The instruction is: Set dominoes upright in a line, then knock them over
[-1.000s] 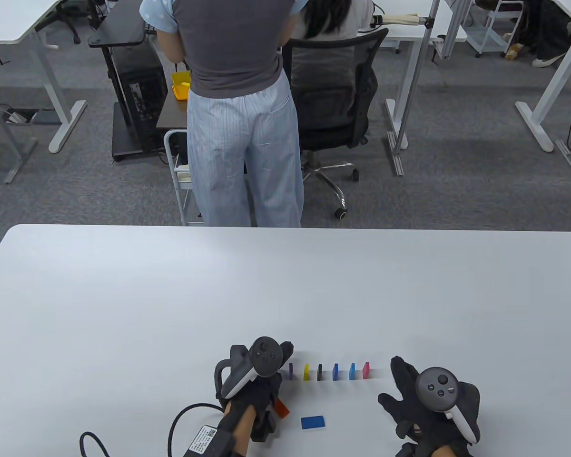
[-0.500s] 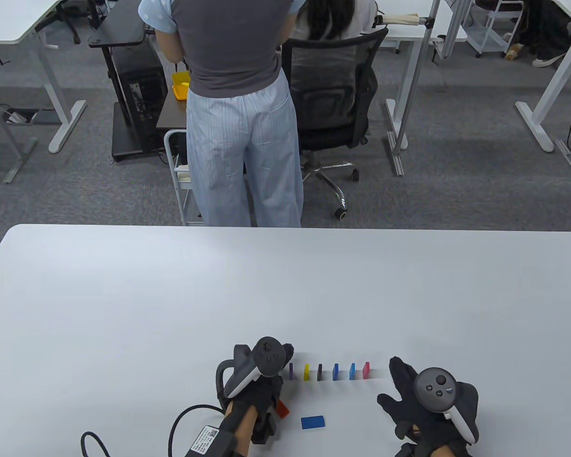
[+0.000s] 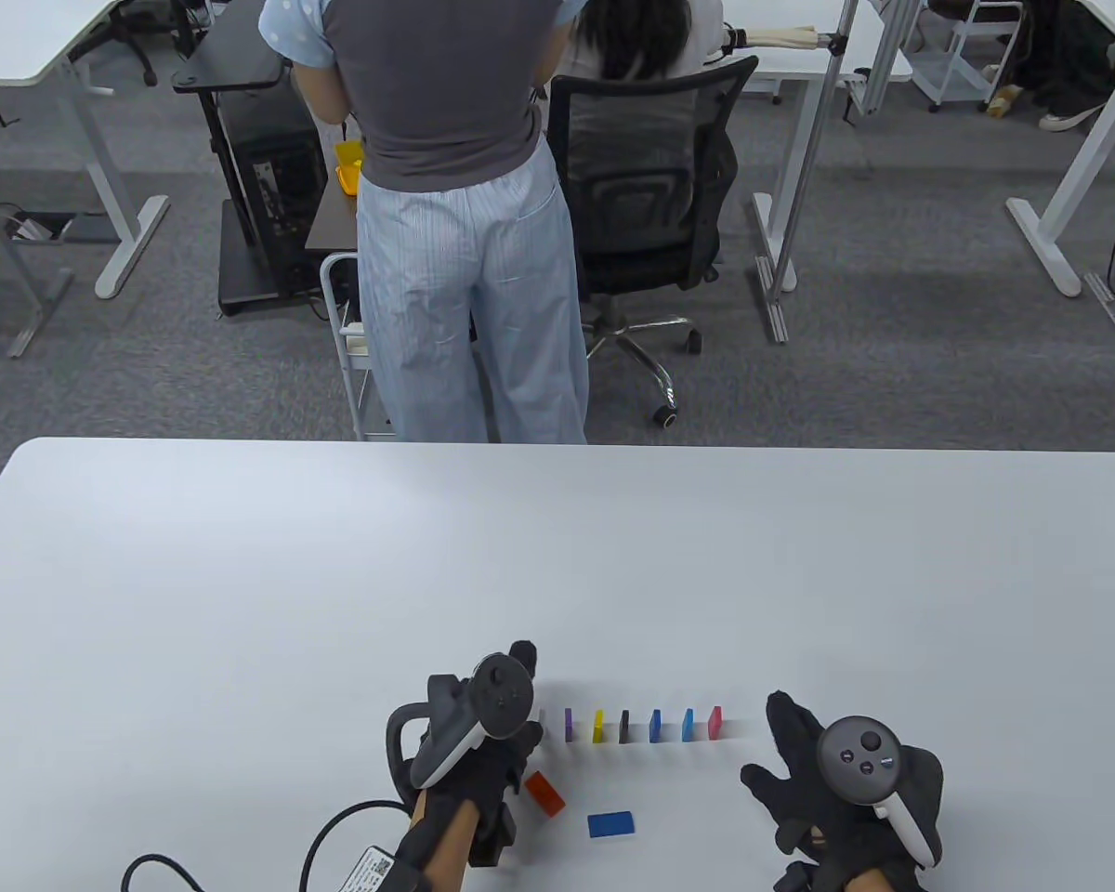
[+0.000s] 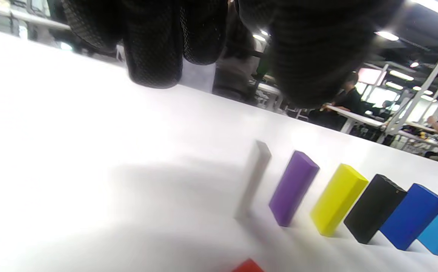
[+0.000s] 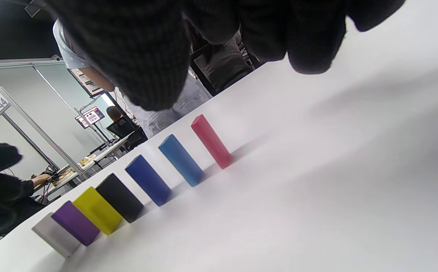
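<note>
Seven dominoes stand in a left-right row; the red domino (image 3: 544,793) lies flat just right of the empty, relaxed left hand (image 3: 483,743), nearer than the spread, empty right hand (image 3: 822,780).

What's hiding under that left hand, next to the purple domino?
Nothing is hidden there now. A white domino stands upright beside the purple domino, clear of the left hand. A red domino lies flat nearby, uncovered.
</note>
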Action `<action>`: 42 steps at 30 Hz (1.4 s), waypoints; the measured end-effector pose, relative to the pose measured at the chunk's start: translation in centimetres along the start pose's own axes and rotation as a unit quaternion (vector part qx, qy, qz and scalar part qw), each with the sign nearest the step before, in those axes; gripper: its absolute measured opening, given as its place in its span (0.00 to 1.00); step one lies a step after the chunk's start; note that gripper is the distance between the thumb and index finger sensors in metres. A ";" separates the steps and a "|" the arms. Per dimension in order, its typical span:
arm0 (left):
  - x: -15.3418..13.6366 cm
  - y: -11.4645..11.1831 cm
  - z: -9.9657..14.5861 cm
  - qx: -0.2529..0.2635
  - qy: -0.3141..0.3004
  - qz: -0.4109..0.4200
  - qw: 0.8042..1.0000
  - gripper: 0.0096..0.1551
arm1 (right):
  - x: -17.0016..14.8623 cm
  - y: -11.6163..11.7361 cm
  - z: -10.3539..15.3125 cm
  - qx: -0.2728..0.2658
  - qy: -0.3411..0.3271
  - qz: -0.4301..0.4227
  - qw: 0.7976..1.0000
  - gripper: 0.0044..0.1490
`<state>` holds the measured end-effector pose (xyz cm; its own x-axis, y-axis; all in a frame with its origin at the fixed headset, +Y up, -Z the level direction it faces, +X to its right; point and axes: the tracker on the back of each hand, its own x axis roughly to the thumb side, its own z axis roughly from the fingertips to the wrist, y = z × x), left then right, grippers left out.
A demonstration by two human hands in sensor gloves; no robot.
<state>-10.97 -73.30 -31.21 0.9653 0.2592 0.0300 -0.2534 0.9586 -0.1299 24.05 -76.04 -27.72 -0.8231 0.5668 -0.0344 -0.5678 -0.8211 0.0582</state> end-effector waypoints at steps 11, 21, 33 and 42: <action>-0.3 -5.5 0.2 -0.235 0.118 -0.190 0.946 0.63 | 0.4 0.5 0.0 0.010 -0.006 0.018 1.000 0.54; 1.3 -6.1 0.3 -0.238 0.103 -0.231 0.938 0.57 | 0.3 0.7 -0.1 0.020 0.004 0.029 0.999 0.55; -1.3 -4.4 -0.2 -0.213 0.095 -0.120 0.965 0.31 | 0.0 0.6 -0.2 0.018 0.009 0.021 1.000 0.54; -2.3 -4.1 -0.5 -0.192 0.078 -0.069 0.976 0.24 | -0.1 0.6 -0.3 0.021 0.014 0.019 1.000 0.54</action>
<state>-12.09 -77.85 -31.21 0.9940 0.0801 -0.0743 -0.1065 0.8607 -0.4979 23.79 -76.65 -27.96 -0.8441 0.5330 -0.0590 -0.5362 -0.8379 0.1017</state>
